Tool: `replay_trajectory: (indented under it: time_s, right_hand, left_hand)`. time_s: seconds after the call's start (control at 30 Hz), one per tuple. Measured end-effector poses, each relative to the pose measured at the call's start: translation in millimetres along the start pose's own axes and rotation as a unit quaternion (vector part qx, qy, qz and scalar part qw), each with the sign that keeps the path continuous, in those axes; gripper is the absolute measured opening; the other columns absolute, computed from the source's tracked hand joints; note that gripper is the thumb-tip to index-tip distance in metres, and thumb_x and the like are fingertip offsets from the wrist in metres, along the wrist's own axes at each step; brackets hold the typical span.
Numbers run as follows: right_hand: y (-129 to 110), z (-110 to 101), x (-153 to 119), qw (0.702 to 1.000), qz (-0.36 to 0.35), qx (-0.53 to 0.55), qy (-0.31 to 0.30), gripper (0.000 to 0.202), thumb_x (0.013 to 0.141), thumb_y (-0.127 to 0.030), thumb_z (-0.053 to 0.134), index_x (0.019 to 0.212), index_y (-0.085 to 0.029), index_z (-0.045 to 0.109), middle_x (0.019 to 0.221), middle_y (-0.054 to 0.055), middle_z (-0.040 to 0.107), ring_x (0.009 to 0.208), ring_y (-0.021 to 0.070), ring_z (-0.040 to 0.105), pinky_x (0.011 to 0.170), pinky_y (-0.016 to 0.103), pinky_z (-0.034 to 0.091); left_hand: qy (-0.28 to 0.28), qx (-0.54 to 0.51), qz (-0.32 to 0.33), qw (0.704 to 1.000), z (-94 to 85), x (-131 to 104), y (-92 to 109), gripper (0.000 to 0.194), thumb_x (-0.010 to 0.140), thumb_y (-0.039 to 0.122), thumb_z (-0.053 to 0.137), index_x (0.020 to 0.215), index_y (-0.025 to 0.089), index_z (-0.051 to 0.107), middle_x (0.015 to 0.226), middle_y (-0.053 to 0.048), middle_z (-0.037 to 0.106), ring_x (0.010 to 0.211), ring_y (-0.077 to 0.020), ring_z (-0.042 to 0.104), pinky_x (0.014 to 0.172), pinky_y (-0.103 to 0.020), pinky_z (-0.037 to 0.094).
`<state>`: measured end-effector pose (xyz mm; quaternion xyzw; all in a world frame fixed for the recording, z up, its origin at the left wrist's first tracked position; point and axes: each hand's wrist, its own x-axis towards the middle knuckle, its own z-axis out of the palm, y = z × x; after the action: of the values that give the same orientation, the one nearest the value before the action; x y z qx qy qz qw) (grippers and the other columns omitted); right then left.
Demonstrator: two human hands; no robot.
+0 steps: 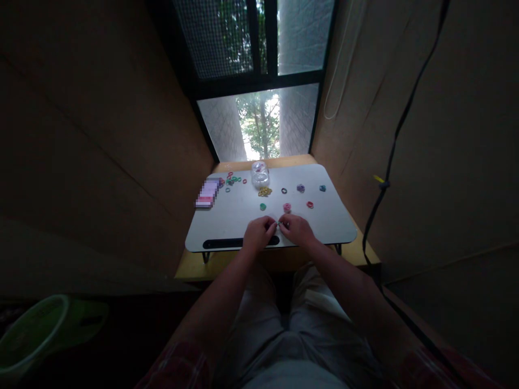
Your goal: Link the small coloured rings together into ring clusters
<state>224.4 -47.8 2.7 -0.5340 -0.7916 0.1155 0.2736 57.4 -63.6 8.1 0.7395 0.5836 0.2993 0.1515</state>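
My left hand [260,232] and my right hand [297,229] meet near the front edge of a white lap table [227,221]. Their fingertips are pinched together on a small greenish hair tie [278,223], mostly covered by the fingers. Just beyond them lie small bunches of coloured hair ties: green [263,207], pink [287,207] and red [310,205]. Farther back are a yellow bunch [265,192], a dark ring [284,190], a purple bunch [300,188] and a teal bunch [323,188].
A clear plastic jar [260,175] lies at the back of the table. Mixed loose hair ties [233,180] are scattered left of it, beside a phone [208,193]. A black slot [223,243] runs along the front edge. A dark cord [395,140] hangs at right; a green basin [36,335] stands lower left.
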Motion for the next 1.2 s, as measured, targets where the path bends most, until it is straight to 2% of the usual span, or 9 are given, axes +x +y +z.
replay_trajectory:
  time_s: [0.47,1.2]
  right_hand:
    - [-0.3,-2.1,-1.3,1.0,-0.003,0.015,-0.01,0.013,0.078,-0.028,0.06,0.089,-0.022,0.065,0.072,-0.001,0.066,0.067,0.0133,0.057,0.064,0.023,0.035]
    - [-2.1,-2.7,-1.8,1.0,0.0,-0.001,-0.003,0.012,0.08,-0.028,0.055,0.081,-0.021,0.065,0.073,0.001,0.066,0.068,0.0137,0.057,0.063,0.023,0.035]
  left_hand:
    - [-0.009,0.005,-0.005,1.0,-2.1,-0.1,2.4,0.017,0.085,0.033,0.055,0.087,0.021,0.066,0.082,-0.002,0.068,0.072,-0.0136,0.057,0.067,-0.026,0.039]
    - [-0.006,0.003,-0.007,1.0,-2.2,-0.9,4.2,0.014,0.085,0.03,0.055,0.087,0.02,0.065,0.079,-0.002,0.067,0.072,-0.0135,0.057,0.067,-0.026,0.04]
